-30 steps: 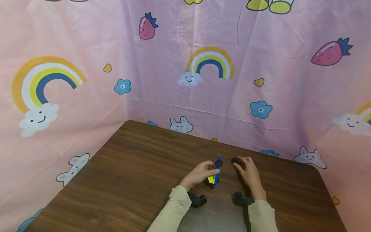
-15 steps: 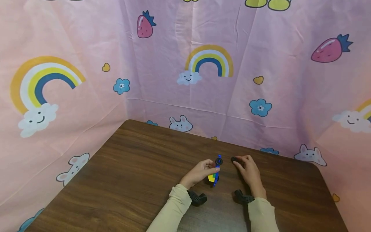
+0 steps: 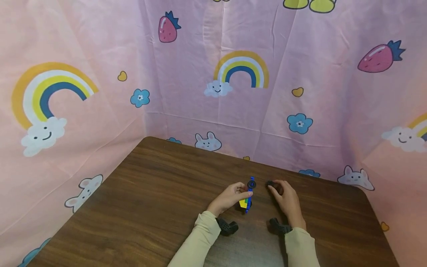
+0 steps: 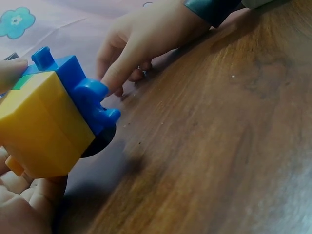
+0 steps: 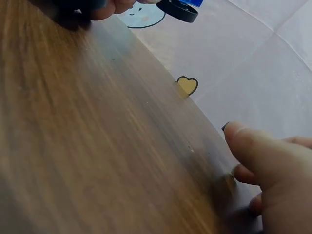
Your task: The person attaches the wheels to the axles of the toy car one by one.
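Note:
A toy car of blue, yellow and green building blocks with black wheels is in my left hand, gripped between thumb and fingers. Its yellow block faces the left wrist camera, beside a blue part with a dark wheel partly hidden beneath. One black wheel on the car shows at the top of the right wrist view. To the right, apart from the car, my right hand pinches a small black wheel between thumb and fingertips; only a dark sliver of it shows in the right wrist view.
The hands are over a dark brown wooden table with rounded corners. A pink and lilac patterned cloth hangs along its back and sides. Each wrist wears a black camera mount, one on the left and one on the right.

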{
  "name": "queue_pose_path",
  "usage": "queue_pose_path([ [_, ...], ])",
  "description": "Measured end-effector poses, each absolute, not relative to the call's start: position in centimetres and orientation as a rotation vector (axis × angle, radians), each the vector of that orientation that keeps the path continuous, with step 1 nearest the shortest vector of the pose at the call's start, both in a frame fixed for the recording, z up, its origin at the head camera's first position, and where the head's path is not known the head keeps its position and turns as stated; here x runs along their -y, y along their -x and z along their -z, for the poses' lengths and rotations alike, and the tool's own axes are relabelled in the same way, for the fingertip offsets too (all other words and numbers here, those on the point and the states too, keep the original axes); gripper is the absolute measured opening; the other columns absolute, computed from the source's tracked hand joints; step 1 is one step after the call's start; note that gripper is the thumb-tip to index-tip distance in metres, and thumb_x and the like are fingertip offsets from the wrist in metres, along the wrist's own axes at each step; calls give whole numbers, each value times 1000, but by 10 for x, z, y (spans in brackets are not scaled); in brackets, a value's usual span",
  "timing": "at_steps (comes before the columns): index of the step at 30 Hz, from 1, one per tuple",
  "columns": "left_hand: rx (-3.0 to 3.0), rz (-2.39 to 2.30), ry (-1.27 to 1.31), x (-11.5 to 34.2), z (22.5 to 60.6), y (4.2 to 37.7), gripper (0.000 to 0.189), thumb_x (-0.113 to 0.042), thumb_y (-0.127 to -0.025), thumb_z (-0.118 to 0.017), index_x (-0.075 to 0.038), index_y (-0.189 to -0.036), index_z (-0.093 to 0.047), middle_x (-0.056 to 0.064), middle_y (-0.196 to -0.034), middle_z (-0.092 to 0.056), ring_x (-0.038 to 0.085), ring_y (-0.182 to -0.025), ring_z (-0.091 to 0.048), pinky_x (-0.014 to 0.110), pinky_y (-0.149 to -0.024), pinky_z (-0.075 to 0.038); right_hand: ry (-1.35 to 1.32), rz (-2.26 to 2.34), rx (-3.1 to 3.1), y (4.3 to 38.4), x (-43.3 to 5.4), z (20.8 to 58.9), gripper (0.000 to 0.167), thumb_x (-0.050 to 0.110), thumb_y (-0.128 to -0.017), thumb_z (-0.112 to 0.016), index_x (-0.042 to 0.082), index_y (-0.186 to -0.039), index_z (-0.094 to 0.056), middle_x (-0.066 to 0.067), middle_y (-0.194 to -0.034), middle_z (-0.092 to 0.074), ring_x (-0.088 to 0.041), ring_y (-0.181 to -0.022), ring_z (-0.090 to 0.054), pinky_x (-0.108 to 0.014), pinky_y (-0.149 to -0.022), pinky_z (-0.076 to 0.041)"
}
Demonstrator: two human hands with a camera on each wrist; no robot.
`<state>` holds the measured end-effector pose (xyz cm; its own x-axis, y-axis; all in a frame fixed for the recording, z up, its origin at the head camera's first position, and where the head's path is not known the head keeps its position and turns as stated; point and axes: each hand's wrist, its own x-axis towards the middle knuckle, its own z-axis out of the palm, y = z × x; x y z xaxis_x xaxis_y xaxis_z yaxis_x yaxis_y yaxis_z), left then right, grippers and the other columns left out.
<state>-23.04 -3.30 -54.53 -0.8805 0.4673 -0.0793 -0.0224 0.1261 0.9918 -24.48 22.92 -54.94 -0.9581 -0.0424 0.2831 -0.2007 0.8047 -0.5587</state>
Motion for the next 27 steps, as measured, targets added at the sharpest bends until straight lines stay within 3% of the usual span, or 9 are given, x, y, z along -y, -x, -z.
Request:
queue_pose_path([
  [9, -2049, -1873, -430, 30, 548, 229, 37, -36, -100, -70, -7, -122, -62, 8, -115, -65, 15, -89, -61, 28, -77, -51, -192, -981, 2654, 230, -225, 551, 31, 27, -97, -76, 5, -119, -71, -6, -97, -70, -10, -73, -53, -25, -65, -46],
  [15, -2084, -1878, -408, 30, 549, 227, 37, -40, -100, -69, -10, -122, -63, 7, -118, -66, 15, -92, -63, 29, -78, -51, -234, -1041, 2589, 220, -219, 556, 26, 21, -95, -79, 4, -113, -71, -5, -92, -69, -5, -68, -50, -23, -61, -45],
  [22, -2087, -1883, -394, 29, 549, 224, 37, -41, -101, -68, -11, -121, -64, 7, -110, -70, 16, -93, -63, 30, -78, -51, -222, -1111, 2566, 204, -213, 556, 24, 19, -94, -79, 6, -113, -72, -4, -92, -67, -5, -68, -49, -22, -60, -44],
  [27, -2111, -1882, -411, 28, 546, 229, 40, -43, -101, -67, -9, -123, -63, 8, -113, -68, 16, -96, -63, 30, -82, -52, -319, -1186, 2456, 199, -208, 553, 22, 12, -92, -80, 7, -112, -71, -2, -91, -67, -4, -69, -53, -22, -61, -48],
])
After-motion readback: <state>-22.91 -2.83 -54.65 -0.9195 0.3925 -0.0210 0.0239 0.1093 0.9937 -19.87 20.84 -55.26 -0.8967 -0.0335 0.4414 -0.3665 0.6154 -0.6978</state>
